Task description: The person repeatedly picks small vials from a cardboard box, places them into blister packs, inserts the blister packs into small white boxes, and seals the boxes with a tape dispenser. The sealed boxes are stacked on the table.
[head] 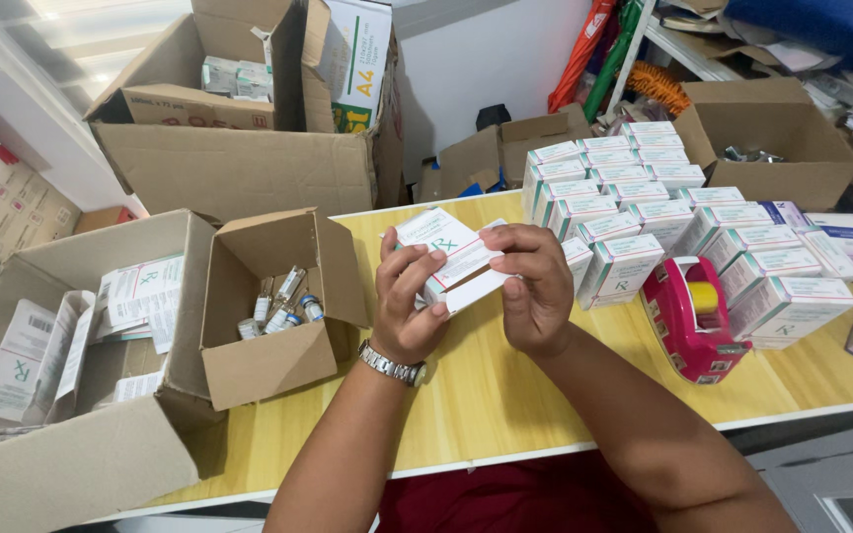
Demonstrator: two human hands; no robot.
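I hold a small white cardboard carton with green print (443, 249) between both hands above the yellow wooden tabletop (486, 395); its long axis slants from upper left, past my left hand (409, 301), down toward my right hand (535, 286), a flap open at the lower end. My left fingers (417, 276) clamp its near face, my right fingers (515, 242) curl closed over its far edge. Left of my left fingers sits an open brown cardboard box of small glass vials (273, 306). Right of my right fingers stand stacked matching white cartons (644, 217) and a glossy pink plastic tape dispenser (688, 316).
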